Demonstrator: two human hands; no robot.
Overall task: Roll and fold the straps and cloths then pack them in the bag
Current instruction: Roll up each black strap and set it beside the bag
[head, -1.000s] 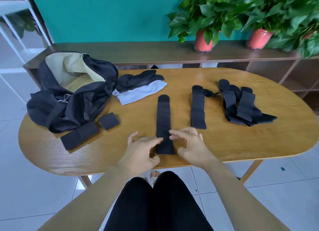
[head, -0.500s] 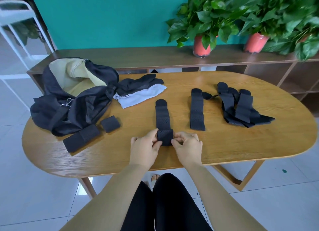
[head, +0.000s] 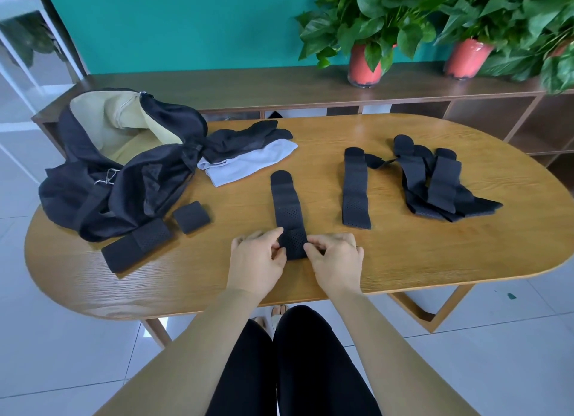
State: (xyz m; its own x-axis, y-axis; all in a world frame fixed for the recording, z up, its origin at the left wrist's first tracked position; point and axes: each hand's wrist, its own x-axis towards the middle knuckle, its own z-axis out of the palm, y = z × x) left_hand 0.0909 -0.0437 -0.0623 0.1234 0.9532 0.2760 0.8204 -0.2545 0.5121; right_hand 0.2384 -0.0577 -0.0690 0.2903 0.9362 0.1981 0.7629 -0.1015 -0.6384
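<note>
The black bag (head: 130, 173) slumps at ten o'clock on the oval table (head: 435, 260), its mouth open on tan lining; what lies deeper inside I cannot tell. At six o'clock the perforated strap (head: 284, 204) lies flat, its near end rolled. The left hand (head: 257, 259) and right hand (head: 337, 259) pinch that roll from either side, thumbs and forefingers curled.
</note>
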